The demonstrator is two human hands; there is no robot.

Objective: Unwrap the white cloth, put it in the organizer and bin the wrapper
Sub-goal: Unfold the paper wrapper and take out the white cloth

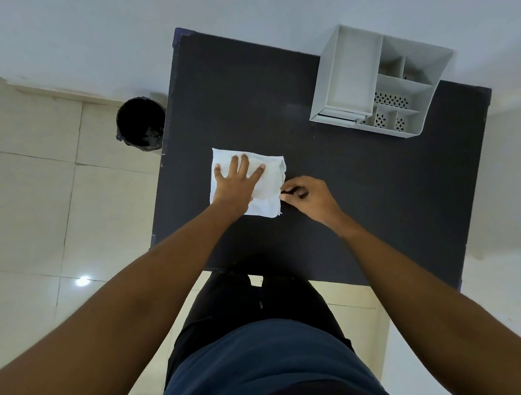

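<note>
Both bare forearms reached forward over the dark table [362, 188]. The left hand [236, 183] lay flat, fingers spread, pressing down on the wrapped white cloth [267, 184], which sat near the table's left side. The right hand [306, 193] was curled just beside the packet's right edge, thumb and forefinger pinched there; whether they gripped the wrapper could not be told. Farther off, the white organizer [349, 76] stood at the far right corner, well apart. The black bin [141, 122] stood on the floor beside the table's left edge.
</note>
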